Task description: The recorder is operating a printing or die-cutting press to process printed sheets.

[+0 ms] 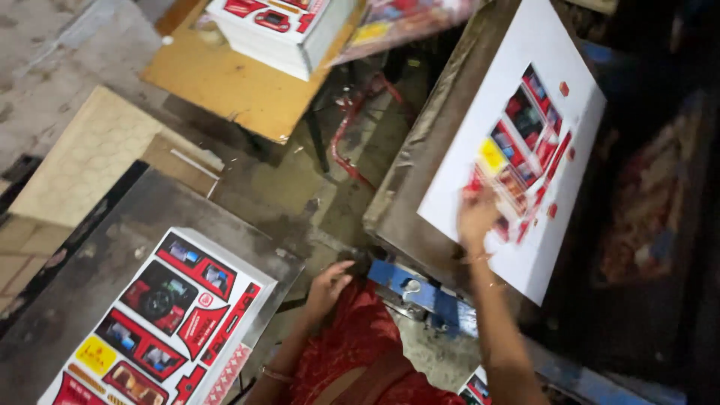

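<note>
The right hand (477,217), blurred, fingers spread flat, presses a white printed sheet (517,142) on the press bed (409,187), long axis running away rightward. The left hand (328,285), loosely curled and empty, hovers near a stack of red-printed sheets (161,322) lower left.

Right hand (477,219): flat on printed white sheet (517,142), at 3 o'clock. Left hand (328,285): empty, fingers curled, beside blue clamp (416,292), at 6 o'clock.

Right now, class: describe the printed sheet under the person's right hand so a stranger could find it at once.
Find the slanted grey machine bed at upper right. On it lies a white printed sheet, with the right hand pressing its lower part. Unlike the stacked sheets at lower left, it is single, mostly blank, with red panels along one side.
</note>
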